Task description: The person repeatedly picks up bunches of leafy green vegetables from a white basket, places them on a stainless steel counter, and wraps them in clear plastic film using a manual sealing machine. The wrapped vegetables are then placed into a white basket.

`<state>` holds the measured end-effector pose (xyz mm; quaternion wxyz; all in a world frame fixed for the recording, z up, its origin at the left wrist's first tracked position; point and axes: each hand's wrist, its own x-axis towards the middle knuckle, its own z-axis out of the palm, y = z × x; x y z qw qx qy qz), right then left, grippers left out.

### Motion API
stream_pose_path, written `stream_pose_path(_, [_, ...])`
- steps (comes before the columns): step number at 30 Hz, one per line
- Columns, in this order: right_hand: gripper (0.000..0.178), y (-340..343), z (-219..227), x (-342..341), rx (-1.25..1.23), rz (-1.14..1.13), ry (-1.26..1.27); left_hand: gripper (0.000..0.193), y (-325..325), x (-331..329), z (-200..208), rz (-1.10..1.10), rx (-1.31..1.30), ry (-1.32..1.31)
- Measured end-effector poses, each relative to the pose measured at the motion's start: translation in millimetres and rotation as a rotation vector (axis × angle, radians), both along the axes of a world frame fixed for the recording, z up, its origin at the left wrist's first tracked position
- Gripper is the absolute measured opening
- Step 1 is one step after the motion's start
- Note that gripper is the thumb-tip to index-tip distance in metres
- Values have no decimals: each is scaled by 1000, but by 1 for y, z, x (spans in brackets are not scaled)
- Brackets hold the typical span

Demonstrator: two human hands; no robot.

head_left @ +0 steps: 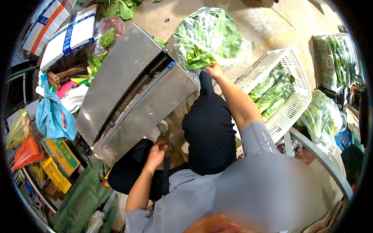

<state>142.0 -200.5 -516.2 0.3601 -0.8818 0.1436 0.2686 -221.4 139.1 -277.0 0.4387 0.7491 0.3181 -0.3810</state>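
Head view: outstretched right hand [215,72] at the clear bag [227,39], grip unclear (left hand [156,154] loosely half-curled).

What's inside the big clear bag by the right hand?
Leafy greens show through the clear bag by the right hand. Whatever lies beneath the top leaves is covered; glare hides parts too.

Here, a tan, stained concrete floor [272,29] is carrying a leafy load.
A clear plastic bag of leafy greens [211,37] is resting there, broad loose green leaves [122,8] lying farther left.
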Motion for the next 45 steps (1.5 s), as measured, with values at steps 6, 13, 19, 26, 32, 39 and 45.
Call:
stream_pose_path(6, [23, 14, 1, 10, 603, -530, 319, 39, -8, -11, -17, 44, -46, 44])
stream_pose_path(13, [33, 23, 29, 15, 985, -1003, 314, 40, 18, -39, -33, -190, 42, -90])
stream_pose_path(19, [40, 25, 20, 32, 1106, -945, 547, 41, 28, -58, -46, -227, 64, -112])
stream_pose_path(26, [53, 33, 33, 42, 1191, -1055, 556, 39, 29, -68, -46, -194, 78, -153])
stream_pose_path(32, [50, 29, 11, 46, 1223, -1019, 588, 40, 36, -83, -68, -127, 1, -157])
stream_pose_path(39, [49, 36, 61, 61, 1134, -782, 703, 36, 16, -49, -42, 67, 18, -66])
stream_pose_path(45, [46, 12, 82, 68, 1399, -728, 765, 35, 25, -57, -54, 14, -17, -154])
